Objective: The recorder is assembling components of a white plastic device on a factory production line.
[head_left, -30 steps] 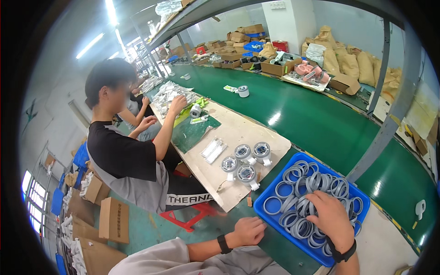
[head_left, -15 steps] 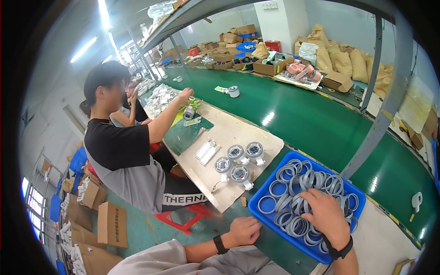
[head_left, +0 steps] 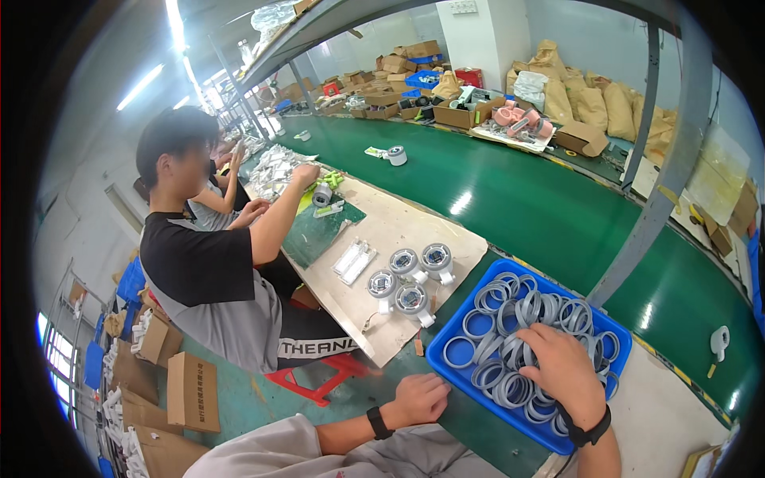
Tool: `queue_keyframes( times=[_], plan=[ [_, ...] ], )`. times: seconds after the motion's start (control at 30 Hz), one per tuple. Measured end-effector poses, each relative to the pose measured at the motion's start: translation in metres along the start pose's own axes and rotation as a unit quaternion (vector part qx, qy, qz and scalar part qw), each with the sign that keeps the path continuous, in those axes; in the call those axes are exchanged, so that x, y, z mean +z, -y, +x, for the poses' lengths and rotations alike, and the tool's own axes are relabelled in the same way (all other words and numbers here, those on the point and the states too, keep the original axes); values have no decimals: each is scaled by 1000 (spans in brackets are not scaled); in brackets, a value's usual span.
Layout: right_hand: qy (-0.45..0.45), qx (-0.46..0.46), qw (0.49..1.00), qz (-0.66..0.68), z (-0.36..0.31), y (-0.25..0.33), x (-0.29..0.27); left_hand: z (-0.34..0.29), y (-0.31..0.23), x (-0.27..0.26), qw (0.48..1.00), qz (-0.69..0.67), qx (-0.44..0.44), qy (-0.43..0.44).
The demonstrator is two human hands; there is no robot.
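Note:
My right hand reaches into a blue plastic tray heaped with grey rings. Its thumb and fingers are apart, their tips touching rings on the pile; no ring is clearly gripped. Near the tray's left corner, my left hand hovers close to the table edge, fingers loosely curled in with nothing visible in them. Several round grey-and-white housings with short white handles stand together on a beige board, left of the tray. White plastic parts lie beside them.
A co-worker sits at the left on a red stool, handling parts. Beyond the tray runs a green conveyor belt carrying a few parts. A metal post rises behind the tray. Cardboard boxes stand on the floor.
The view has shifted slightly. My right hand stays among the rings and my left hand stays near the tray. The co-worker's near arm has drawn back a little.

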State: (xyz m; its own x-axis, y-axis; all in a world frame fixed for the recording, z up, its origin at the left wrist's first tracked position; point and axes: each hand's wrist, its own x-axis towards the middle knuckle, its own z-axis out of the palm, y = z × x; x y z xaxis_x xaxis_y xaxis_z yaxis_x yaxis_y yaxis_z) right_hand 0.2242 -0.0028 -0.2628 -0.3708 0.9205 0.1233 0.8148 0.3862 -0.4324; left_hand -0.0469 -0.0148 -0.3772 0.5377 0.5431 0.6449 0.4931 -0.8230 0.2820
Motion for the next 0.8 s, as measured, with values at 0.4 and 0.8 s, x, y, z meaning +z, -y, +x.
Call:
queue_keyframes(
  times=[0.4, 0.8],
  plan=[
    [-8, -12, 1000, -8, -2, -1, 2, -5, 2, 1, 1000, 8, -3, 11],
    [1, -5, 1000, -6, -2, -1, 1, 2, 1, 1, 1000, -3, 3, -7]
  ],
)
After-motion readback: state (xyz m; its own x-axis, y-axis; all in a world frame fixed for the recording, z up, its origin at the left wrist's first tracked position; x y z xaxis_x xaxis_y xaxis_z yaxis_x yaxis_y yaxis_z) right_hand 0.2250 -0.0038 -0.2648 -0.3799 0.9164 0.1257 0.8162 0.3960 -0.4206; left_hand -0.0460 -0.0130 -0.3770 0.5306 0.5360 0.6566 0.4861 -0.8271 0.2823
